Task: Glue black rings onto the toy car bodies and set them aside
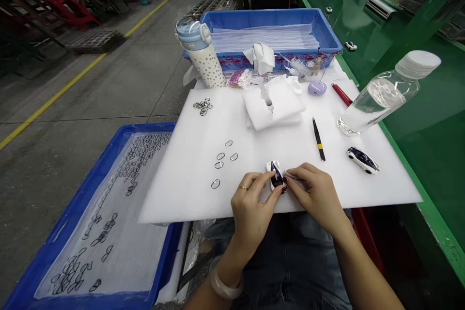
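Note:
A small white toy car (pixel 275 170) with a dark top sits on the foam sheet near its front edge. My left hand (pixel 252 203) is closed around the car, index finger and thumb on its left side and near end. At the car's right side is my right hand (pixel 316 191), its thumb and index finger pinched together; a bit of something white shows by the fingertips, too small to name. To the right lies a second toy car (pixel 363 160). Black tweezers (pixel 318 139) with a yellow band rest beyond my right hand. Several thin black-rimmed clear pieces (pixel 219 165) lie left of the car.
The white foam sheet (pixel 174 189) carries a pile of rings (pixel 203 106), folded white cloth (pixel 279 104), a water bottle (pixel 385 94), a red pen-like tool (pixel 341 94) and a dotted flask (pixel 207 60). Blue trays (pixel 327 34) stand behind and lower left. A green bench (pixel 417 145) runs along the right.

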`<state>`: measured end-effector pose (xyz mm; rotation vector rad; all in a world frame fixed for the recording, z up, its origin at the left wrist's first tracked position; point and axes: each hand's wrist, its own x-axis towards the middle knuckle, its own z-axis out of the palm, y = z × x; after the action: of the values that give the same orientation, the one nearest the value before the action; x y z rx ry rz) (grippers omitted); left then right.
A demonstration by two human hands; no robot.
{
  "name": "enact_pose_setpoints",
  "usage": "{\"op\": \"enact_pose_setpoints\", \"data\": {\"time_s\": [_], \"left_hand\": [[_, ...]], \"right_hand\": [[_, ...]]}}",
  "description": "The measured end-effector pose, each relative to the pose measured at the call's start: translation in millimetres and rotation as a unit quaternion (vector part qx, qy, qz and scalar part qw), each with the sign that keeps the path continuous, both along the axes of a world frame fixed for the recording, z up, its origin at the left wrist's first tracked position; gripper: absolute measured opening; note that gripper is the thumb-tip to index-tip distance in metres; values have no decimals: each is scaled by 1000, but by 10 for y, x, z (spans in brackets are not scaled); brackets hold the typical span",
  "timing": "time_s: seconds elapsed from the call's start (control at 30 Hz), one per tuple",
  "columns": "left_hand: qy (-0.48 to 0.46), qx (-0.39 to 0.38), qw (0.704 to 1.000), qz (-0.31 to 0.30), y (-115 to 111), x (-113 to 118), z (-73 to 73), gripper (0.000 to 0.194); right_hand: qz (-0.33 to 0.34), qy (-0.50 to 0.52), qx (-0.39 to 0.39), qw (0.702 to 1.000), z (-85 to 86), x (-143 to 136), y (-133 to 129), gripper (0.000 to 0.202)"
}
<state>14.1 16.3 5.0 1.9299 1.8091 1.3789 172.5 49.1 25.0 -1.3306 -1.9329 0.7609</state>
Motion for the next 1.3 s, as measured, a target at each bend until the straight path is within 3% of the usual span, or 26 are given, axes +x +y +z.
{"op": "enact_pose_setpoints", "data": {"time_s": [0.13, 0.43, 0.87, 0.97, 1.1, 1.3], "left_hand": [[-16, -42, 999, -16, 5, -53, 20, 31], [-18, -65, 997, -23, 4, -63, 31, 28], [-40, -94, 994, -33, 12, -70, 76, 27], [-40, -132, 988, -74, 75, -165, 157, 32], [-76, -197, 960, -185, 213, -354, 251, 34], [-127, -191, 955, -189, 298, -397, 192, 29]], "right_hand": [[0, -5, -1, 1000, 7, 8, -6, 11], [-29, -49, 50, 997, -53, -58, -54, 13], [-28, -32, 18, 999, -36, -47, -53, 10], [-18, -16, 12, 1000, -12, -28, -39, 8], [-2, 4, -3, 1000, 32, 3, -15, 4], [-5, -7, -10, 1000, 51, -11, 4, 3]]}}
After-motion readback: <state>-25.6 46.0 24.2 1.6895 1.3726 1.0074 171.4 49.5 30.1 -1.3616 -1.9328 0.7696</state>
